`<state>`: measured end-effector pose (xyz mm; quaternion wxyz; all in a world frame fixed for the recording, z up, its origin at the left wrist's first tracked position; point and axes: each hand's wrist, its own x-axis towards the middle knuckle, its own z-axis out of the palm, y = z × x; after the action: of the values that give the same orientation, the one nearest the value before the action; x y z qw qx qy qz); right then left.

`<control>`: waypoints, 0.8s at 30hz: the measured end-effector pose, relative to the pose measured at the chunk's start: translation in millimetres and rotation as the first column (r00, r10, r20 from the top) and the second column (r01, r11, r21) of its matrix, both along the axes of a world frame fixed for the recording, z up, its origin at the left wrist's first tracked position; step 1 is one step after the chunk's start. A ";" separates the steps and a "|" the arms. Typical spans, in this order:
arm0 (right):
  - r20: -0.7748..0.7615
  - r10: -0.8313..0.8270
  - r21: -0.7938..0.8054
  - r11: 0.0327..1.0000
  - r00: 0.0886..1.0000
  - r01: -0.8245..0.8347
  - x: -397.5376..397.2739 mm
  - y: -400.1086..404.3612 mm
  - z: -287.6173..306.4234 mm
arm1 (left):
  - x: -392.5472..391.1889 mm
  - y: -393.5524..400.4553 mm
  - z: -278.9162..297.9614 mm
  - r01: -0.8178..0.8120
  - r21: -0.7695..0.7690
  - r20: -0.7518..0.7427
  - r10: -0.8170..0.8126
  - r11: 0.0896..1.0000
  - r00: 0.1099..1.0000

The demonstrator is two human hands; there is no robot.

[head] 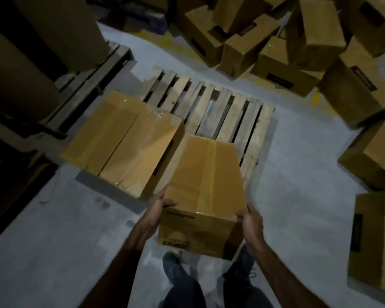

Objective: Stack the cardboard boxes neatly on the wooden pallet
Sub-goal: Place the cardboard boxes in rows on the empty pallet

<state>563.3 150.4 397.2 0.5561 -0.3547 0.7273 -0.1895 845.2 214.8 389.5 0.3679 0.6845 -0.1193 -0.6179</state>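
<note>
Behind pallet (220, 112): loose boxes (242, 41) heaped.

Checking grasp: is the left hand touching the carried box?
Touching. The head view shows the left hand gripping the carried box's near left corner.

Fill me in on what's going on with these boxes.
A person is carrying a cardboard box toward the wooden pallet, left hand and right hand gripping its near corners. It is still in the air, tilted over the pallet's near edge. Two boxes already sit side by side on the pallet's left part. A jumble of loose boxes waits on the floor beyond and to the right.
</note>
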 end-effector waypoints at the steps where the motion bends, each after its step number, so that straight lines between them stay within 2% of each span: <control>1: 0.017 -0.012 0.011 1.000 1.000 0.012 4.9 3.6 -17.9 | 6.9 -3.7 -13.0 0.018 -0.001 -0.015 -0.018 1.000 1.000; 6: 0.068 -0.047 0.020 0.999 0.997 0.046 35.3 15.7 -127.1 | 37.9 -5.8 -117.6 -0.010 0.073 -0.020 0.011 0.997 1.000; 8: 0.086 -0.087 0.057 0.995 0.992 0.082 46.6 22.2 -169.5 | 50.1 1.6 -161.6 -0.020 0.105 0.045 0.015 0.994 0.999; 10: 0.146 -0.049 0.064 0.997 0.988 0.040 55.0 33.7 -211.9 | 63.7 14.0 -198.8 -0.035 0.122 0.134 0.018 0.992 0.991; 14: 0.185 0.014 0.097 0.995 0.983 -0.033 66.6 61.3 -275.5 | 71.2 45.2 -242.4 -0.057 0.102 0.164 0.040 0.993 0.986; 21: 0.161 0.031 0.166 0.984 0.986 -0.058 80.1 48.6 -324.0 | 66.0 51.1 -279.1 -0.065 -0.027 0.179 0.068 0.998 0.982; 24: 0.118 0.046 0.141 0.988 0.992 -0.063 84.2 27.3 -343.2 | 60.3 34.9 -290.7 -0.055 -0.044 0.172 0.062 0.997 0.983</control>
<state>647.6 177.8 54.0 0.6261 -0.3217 0.6962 -0.1411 905.5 249.7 98.8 0.3875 0.7317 -0.1427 -0.5423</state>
